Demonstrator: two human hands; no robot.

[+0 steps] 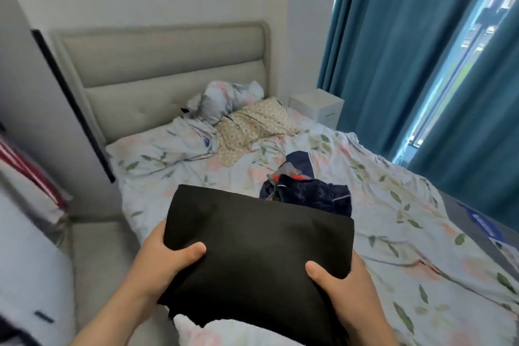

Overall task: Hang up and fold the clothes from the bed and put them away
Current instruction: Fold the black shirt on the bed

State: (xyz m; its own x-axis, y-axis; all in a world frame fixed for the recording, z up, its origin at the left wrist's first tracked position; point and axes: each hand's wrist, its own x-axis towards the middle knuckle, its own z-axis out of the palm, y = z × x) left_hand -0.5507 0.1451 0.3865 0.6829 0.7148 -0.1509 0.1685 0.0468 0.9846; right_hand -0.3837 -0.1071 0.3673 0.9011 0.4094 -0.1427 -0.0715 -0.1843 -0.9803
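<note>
As two hands hold it, folded black garment point(258, 247) lies crosswise

Where the left hand point(168, 258) grips its left end, thumb on top, the garment sits lower centre of the frame, long axis running left to right, dipping rightward. The right hand point(339, 284) clasps the right end. Navy clothes point(309, 191) lie behind on the bed point(393, 219).

We see a folded black garment point(258, 239) held flat above the bed point(393, 219). Behind it a crumpled navy pile point(309, 191) lies on the bed, and a beige patterned garment point(252, 126) lies farther up, loosely spread.
</note>
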